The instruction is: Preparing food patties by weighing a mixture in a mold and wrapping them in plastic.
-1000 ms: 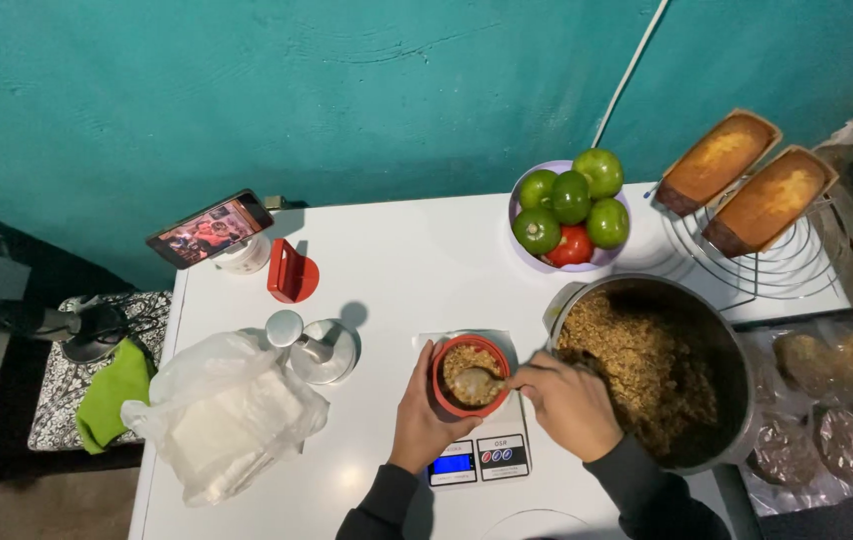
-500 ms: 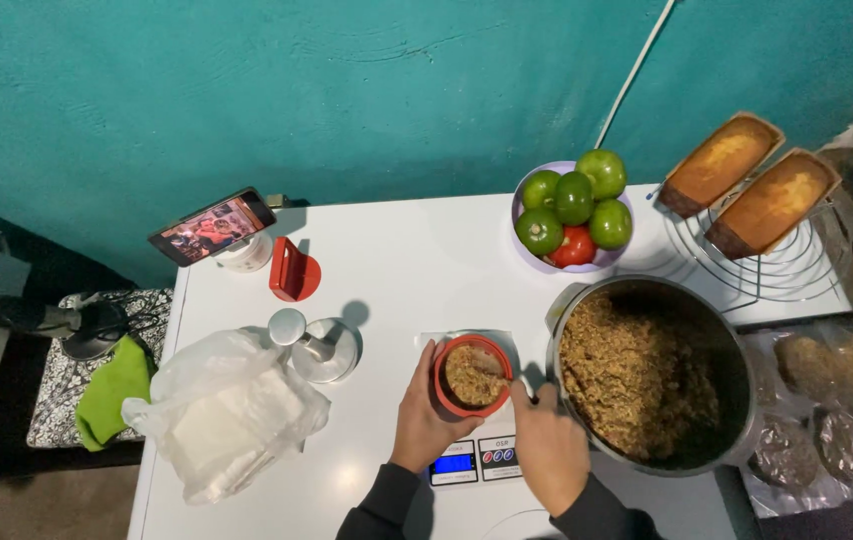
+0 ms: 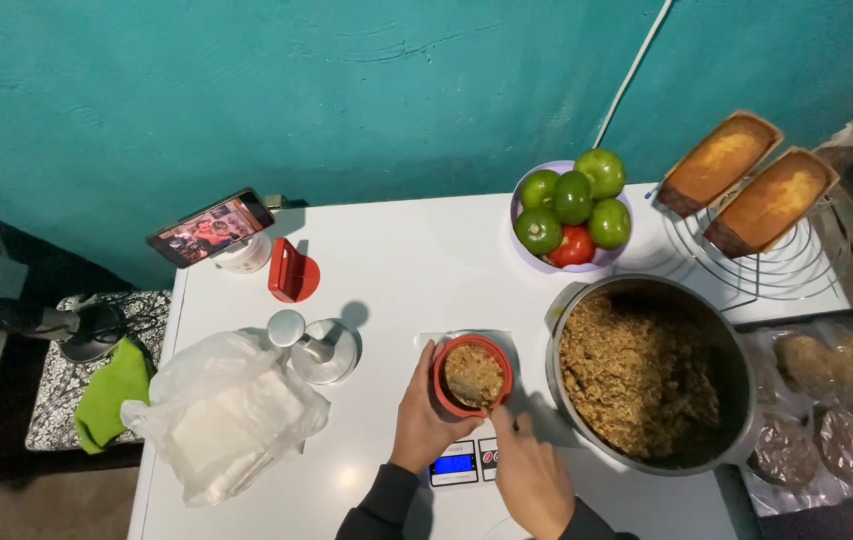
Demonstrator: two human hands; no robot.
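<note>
The left hand wraps around the small round red cup of brown crumbly food. The right hand, near it, has fingers curled together, holding nothing I can see.

The left hand cups a red bowl of crumbly mix on a kitchen scale; the right hand rests beside a full pot.

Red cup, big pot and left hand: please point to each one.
red cup (image 3: 444, 396), head view, on its left rim.
big pot (image 3: 737, 350), head view, on its dark inner wall.
left hand (image 3: 425, 410), head view, on the back of it.
</note>
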